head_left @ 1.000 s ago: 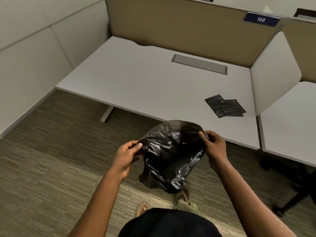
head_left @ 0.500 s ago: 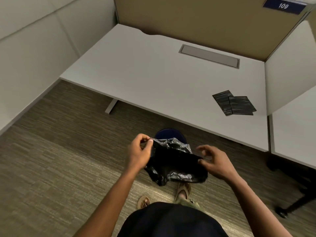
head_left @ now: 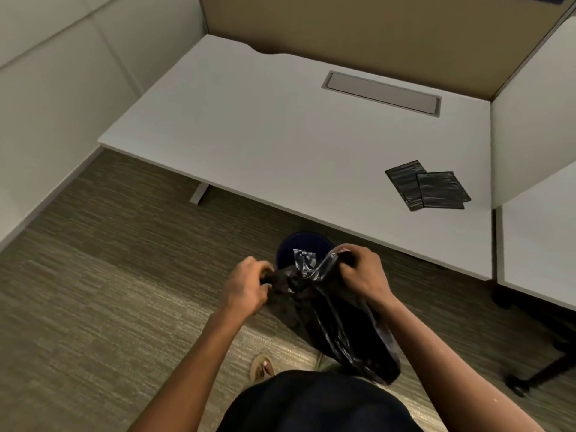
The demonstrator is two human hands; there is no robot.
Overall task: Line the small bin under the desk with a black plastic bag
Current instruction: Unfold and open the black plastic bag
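Carpeted floor (head_left: 93, 307) lies beneath. Fingers of the left hand (head_left: 249, 286) and right hand (head_left: 363, 275) are clamped on the black bag (head_left: 336, 322) mouth, above the bin (head_left: 304, 246) at the bench (head_left: 280, 145) front edge. Folded bags (head_left: 428, 185) lie near its right edge.

We see the desk (head_left: 280, 145) across the upper middle of the frame, with a partition (head_left: 374, 32) behind it and a wall (head_left: 62, 88) at the left. Two folded bags (head_left: 430, 188) lie on its right part, overlapping. The bin (head_left: 304, 244) stands on the carpet (head_left: 109, 291) at the desk's near edge, lower centre. Just below it, our left hand (head_left: 249, 286) and right hand (head_left: 363, 274) hold the bag (head_left: 336, 322) between them.
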